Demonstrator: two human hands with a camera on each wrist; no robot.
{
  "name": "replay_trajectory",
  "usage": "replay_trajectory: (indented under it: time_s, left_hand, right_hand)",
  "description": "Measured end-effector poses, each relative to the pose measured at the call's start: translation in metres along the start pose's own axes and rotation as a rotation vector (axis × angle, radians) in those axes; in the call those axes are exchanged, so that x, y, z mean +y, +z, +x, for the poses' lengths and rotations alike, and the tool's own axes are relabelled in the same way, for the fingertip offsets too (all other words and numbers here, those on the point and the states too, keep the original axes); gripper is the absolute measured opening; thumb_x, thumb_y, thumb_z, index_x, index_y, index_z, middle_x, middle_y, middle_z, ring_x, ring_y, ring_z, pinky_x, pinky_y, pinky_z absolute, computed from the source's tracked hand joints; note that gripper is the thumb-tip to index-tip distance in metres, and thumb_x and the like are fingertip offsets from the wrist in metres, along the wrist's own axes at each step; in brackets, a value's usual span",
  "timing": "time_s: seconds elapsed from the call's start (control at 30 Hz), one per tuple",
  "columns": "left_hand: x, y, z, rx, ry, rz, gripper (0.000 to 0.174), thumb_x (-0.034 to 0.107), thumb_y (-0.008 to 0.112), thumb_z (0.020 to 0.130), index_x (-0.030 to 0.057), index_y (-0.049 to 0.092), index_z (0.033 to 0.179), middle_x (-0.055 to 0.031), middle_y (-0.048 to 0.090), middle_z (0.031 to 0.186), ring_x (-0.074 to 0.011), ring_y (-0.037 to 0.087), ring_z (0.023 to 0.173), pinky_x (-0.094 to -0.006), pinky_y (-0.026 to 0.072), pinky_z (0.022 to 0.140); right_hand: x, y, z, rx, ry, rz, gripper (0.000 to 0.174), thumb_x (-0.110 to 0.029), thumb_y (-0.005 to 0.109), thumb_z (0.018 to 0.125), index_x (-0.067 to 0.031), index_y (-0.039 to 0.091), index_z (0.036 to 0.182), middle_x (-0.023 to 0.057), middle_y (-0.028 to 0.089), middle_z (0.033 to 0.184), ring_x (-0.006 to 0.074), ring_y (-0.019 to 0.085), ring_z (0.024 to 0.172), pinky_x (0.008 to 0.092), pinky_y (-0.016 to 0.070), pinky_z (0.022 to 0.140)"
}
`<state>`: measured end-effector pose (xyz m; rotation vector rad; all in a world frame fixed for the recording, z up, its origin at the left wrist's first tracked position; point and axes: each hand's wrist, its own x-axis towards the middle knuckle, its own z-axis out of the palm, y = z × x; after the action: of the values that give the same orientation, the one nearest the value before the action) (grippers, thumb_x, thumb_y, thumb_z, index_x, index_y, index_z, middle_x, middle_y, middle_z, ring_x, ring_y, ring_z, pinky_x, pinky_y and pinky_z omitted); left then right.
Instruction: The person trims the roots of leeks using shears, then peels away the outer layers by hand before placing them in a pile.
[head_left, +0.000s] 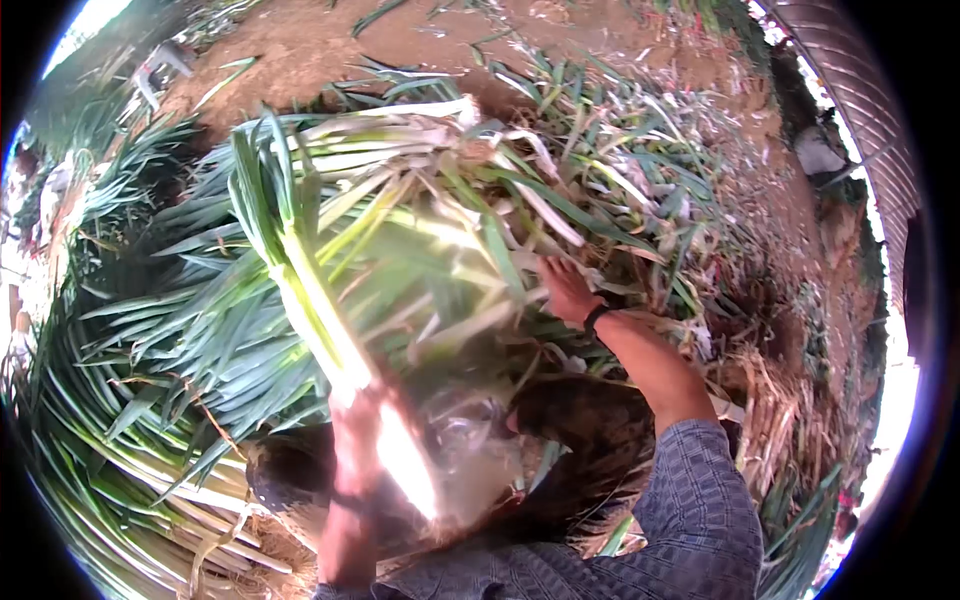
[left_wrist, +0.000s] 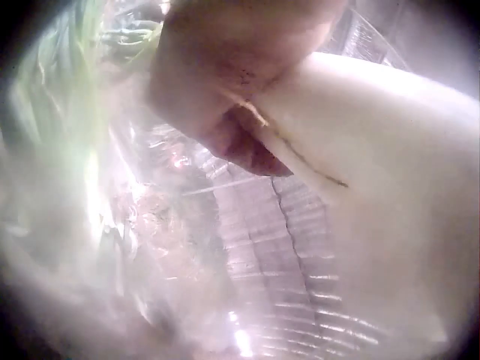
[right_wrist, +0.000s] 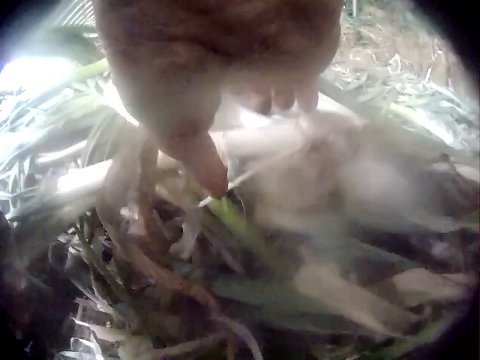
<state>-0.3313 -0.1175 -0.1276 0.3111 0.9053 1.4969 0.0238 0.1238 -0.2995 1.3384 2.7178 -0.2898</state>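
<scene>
My left hand (head_left: 358,425) grips a thick green onion (head_left: 318,305) by its white lower stalk, the green leaves slanting up and away to the left. In the left wrist view the curled fingers (left_wrist: 240,146) lie round the pale stalk (left_wrist: 390,165), which fills the right side. My right hand (head_left: 570,290) reaches forward over loose peeled leaves (right_wrist: 322,285) at the right of the onion pile. Its thumb (right_wrist: 199,161) points down, apart from the fingertips (right_wrist: 283,99), with no stalk gripped between them. Leaves just below that hand are blurred.
A heap of green onions (head_left: 200,300) spreads ahead and to the left, with more long stalks (head_left: 150,480) at the lower left. Stripped leaves (head_left: 650,170) litter the ground ahead right. A plastic stool (head_left: 160,70) stands far left. The person's shoes (head_left: 580,420) are close below.
</scene>
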Motion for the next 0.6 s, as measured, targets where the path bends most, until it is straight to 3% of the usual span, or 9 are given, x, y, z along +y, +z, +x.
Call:
replay_trajectory:
  time_s: [0.17,0.23,0.27,0.33,0.37,0.43,0.5,0.6]
  left_hand:
    - [0.009,-0.003,-0.003,0.105,0.086,0.264,0.035,0.019,0.076,0.089,0.0009,0.057,0.112,-0.0066,0.062,0.078,-0.0158,0.064,0.062,-0.0325,0.0572,0.05]
    - [0.008,-0.005,0.01,0.207,0.097,0.432,0.031,0.019,0.074,0.089,0.0017,0.058,0.109,-0.0068,0.061,0.073,-0.0156,0.062,0.059,-0.0294,0.0542,0.051]
    - [0.007,-0.006,0.012,0.226,0.104,0.427,0.03,0.018,0.074,0.089,0.0018,0.058,0.108,-0.007,0.061,0.074,-0.0157,0.062,0.059,-0.029,0.0536,0.051]
    - [-0.001,-0.017,0.013,0.269,0.099,0.407,0.028,0.017,0.073,0.089,0.0018,0.057,0.106,-0.0074,0.062,0.074,-0.0159,0.061,0.058,-0.0284,0.0525,0.05]
    - [-0.005,-0.024,0.013,0.259,0.093,0.386,0.025,0.014,0.071,0.089,0.0019,0.057,0.106,-0.0076,0.061,0.074,-0.0162,0.061,0.058,-0.0293,0.0535,0.051]
    - [-0.009,-0.024,0.012,0.286,0.067,0.317,0.024,0.016,0.07,0.09,0.0022,0.057,0.104,-0.0073,0.059,0.074,-0.0166,0.06,0.058,-0.03,0.0552,0.051]
    - [-0.018,-0.036,0.015,0.26,0.013,0.234,0.022,0.018,0.068,0.091,0.0022,0.057,0.103,-0.0076,0.06,0.076,-0.0176,0.061,0.06,-0.031,0.056,0.051]
    - [-0.034,-0.057,0.021,0.286,0.05,0.112,0.021,0.017,0.067,0.092,0.0027,0.058,0.104,-0.0079,0.06,0.077,-0.0185,0.062,0.062,-0.0325,0.0563,0.051]
  right_hand:
    - [0.008,0.025,0.012,0.248,0.123,0.169,0.096,-0.02,0.081,0.07,0.0008,0.03,0.148,0.0269,0.053,0.129,0.0442,0.055,0.115,0.0507,0.0476,0.095]
    - [-0.008,0.008,0.004,0.089,0.328,0.194,0.096,-0.027,0.082,0.068,0.0016,0.031,0.145,0.027,0.062,0.119,0.0443,0.064,0.101,0.0518,0.0515,0.087]
    - [-0.034,-0.031,-0.005,-0.064,0.383,0.245,0.075,-0.026,0.079,0.071,0.0029,0.045,0.132,0.025,0.069,0.1,0.0435,0.067,0.087,0.0498,0.0539,0.077]
    - [-0.026,-0.027,-0.019,-0.326,0.161,0.107,0.052,-0.022,0.077,0.074,0.0042,0.056,0.113,0.0235,0.069,0.083,0.0421,0.068,0.076,0.048,0.054,0.067]
    - [-0.048,-0.069,-0.03,-0.332,0.003,0.013,0.043,-0.02,0.075,0.075,0.0045,0.058,0.107,0.0244,0.068,0.08,0.0414,0.068,0.074,0.048,0.0539,0.066]
    - [-0.07,-0.149,-0.054,-0.244,-0.115,0.168,0.04,-0.019,0.073,0.076,0.0034,0.06,0.106,0.0238,0.067,0.079,0.0408,0.068,0.073,0.0468,0.0543,0.067]
    - [-0.072,-0.196,-0.063,-0.195,-0.041,0.314,0.036,-0.017,0.072,0.077,0.0024,0.061,0.106,0.0232,0.066,0.077,0.0402,0.067,0.072,0.0456,0.0547,0.067]
    - [0.011,-0.137,-0.1,-0.658,0.356,-0.087,0.035,-0.024,0.07,0.08,-0.0009,0.069,0.106,0.0239,0.07,0.103,0.0365,0.07,0.092,0.0458,0.0561,0.075]
